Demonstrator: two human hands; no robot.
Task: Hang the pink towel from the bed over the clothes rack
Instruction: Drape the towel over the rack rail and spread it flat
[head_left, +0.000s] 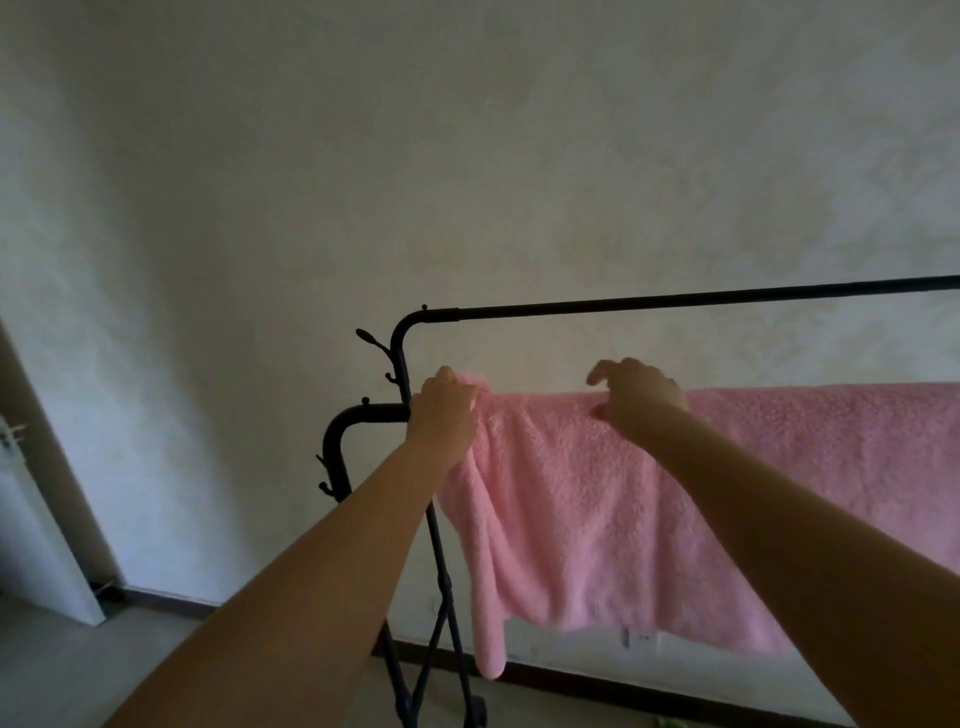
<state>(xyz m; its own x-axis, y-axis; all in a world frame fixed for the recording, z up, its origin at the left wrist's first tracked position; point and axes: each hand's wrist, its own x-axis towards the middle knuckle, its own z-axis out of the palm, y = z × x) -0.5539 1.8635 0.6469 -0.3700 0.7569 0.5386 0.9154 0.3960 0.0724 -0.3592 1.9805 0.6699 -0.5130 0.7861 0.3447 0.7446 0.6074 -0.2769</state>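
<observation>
Door (36, 519): pale, at the far left edge of the view, standing open against the wall — no part in the job.

Clothes rack (675, 299): black metal frame with two rails. The higher, farther rail is bare; the nearer, lower rail carries the cloth. Small hooks stick out from its left upright.

Left hand (444, 415): closed on the towel's bunched left end right where the lower rail bends down; fingers curled into the pile, thumb side up.

Pink towel (597, 519): draped over the lower rail, running from that bend off the right edge of the view. The near flap hangs down toward the person; its left part is gathered into folds and one corner trails lower than the rest.

Right hand (641, 400): on the top fold a little way along the rail. Fingers partly spread — the thumb and lower fingers seem to press or pinch the fabric, the upper ones lifted clear. Whether it truly grips, I cannot tell.

Handling: thick, fluffy, limp cloth, probably light; it will sag and bunch rather than keep any shape, and the pile should grip the rail rather than slide.

Where to hold: pinch the top fold at the crumpled left end and draw it sideways along the rail to flatten it.
</observation>
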